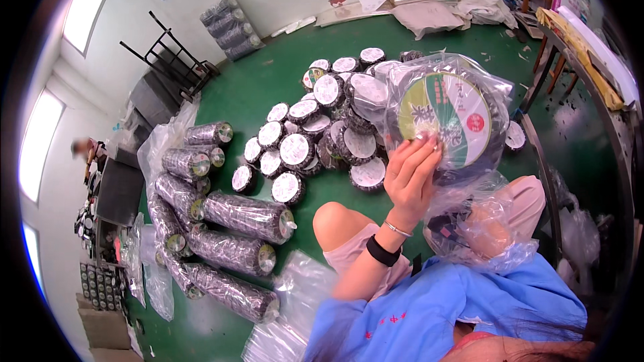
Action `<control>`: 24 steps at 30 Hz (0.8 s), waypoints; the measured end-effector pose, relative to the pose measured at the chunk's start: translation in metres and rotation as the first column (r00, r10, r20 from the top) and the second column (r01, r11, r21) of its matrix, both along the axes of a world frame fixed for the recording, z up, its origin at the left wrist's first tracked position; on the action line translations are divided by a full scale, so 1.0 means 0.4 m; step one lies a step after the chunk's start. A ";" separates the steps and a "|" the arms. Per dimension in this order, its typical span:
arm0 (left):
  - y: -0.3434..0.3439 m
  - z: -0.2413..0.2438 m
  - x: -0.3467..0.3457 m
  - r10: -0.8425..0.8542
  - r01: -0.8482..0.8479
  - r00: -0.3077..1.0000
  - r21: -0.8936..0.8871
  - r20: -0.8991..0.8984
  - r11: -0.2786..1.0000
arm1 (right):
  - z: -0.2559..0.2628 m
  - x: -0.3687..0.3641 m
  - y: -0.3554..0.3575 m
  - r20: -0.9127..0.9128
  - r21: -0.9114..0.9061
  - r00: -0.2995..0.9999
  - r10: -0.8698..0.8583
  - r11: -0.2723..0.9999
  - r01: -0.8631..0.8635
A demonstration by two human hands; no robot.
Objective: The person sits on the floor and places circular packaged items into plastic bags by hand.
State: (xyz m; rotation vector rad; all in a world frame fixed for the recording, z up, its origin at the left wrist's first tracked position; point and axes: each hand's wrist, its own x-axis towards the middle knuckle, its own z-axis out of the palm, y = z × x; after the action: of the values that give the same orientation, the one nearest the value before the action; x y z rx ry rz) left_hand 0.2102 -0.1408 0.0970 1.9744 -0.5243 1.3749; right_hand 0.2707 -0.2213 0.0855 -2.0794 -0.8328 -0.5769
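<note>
A dark round pack (465,110) with a green, white and yellow printed label sits inside a clear plastic bag (490,254), high and close to the camera. My left hand (412,168) grips its near left rim. The fingers lie across the label and the thumb is hidden. A bracelet and a black band circle that wrist. Below, the bag's crumpled end hangs between my bent knees. My right hand is not in view. Beyond the pack, many round packs with whitish tops (297,151) lie heaped on the green floor (261,83).
Long wrapped stacks of packs (246,216) lie to the left, beside flat clear plastic sleeves (287,306). A hand truck (171,50) stands by the wall. A metal-framed table (548,40) borders the right side. Another person (95,153) is far left.
</note>
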 end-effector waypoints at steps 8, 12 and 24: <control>0.010 0.006 -0.009 0.102 -0.112 0.992 -0.154 -0.070 0.982 | -0.224 -0.051 -0.033 -0.282 0.082 0.959 0.015 0.997 0.009; 0.033 -0.048 -0.005 0.091 -0.085 0.984 0.047 -0.150 0.995 | -0.371 -0.089 -0.030 -0.435 0.040 0.901 -0.010 0.999 0.031; -0.040 -0.211 -0.097 -0.078 -0.002 0.927 -0.213 -0.367 0.977 | -0.686 -0.086 -0.058 -0.694 -0.305 0.680 -0.237 0.952 0.021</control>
State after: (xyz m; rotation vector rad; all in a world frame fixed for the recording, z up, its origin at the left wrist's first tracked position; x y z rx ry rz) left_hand 0.1716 -0.1568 0.0127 1.9723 -0.2262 0.9503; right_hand 0.2363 -0.2443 -0.1889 -2.3513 -0.2906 0.3436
